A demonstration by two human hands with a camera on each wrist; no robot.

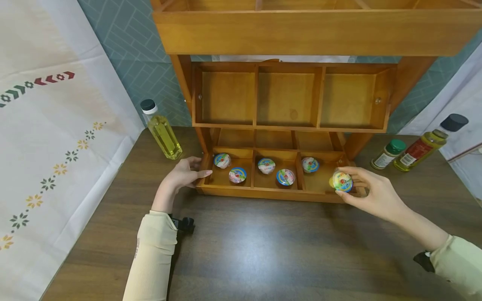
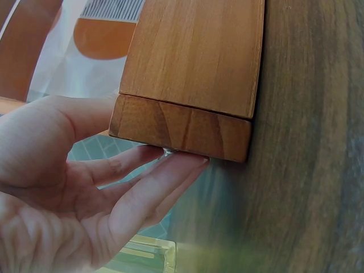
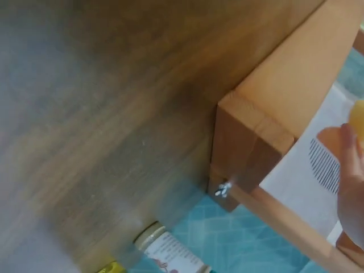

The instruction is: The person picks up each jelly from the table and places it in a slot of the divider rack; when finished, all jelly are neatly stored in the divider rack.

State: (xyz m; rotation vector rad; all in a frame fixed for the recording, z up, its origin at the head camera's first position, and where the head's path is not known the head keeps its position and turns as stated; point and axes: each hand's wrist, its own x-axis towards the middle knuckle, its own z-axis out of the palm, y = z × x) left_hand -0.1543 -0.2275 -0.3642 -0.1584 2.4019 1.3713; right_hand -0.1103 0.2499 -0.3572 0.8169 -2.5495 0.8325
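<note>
My right hand (image 1: 370,190) pinches a small jelly cup (image 1: 342,182) with a printed foil lid over the right compartment of the bottom tray. In the right wrist view only part of that hand and the cup's yellow side (image 3: 357,116) show at the edge. My left hand (image 1: 182,173) grips the left end of the wooden rack's bottom tray (image 1: 226,191), thumb over the rim and fingers against the outer side (image 2: 176,128). Two cups lie in the left compartment (image 1: 237,175), two in the middle (image 1: 285,177) and one in the right (image 1: 310,164).
Above, the rack has a tilted middle tray (image 1: 286,98) with three compartments and a top tray (image 1: 301,33). An oil bottle (image 1: 163,133) stands at left. At right are a green-capped jar (image 1: 388,155) and another bottle (image 1: 425,146). A patterned cloth (image 1: 49,167) hangs at left.
</note>
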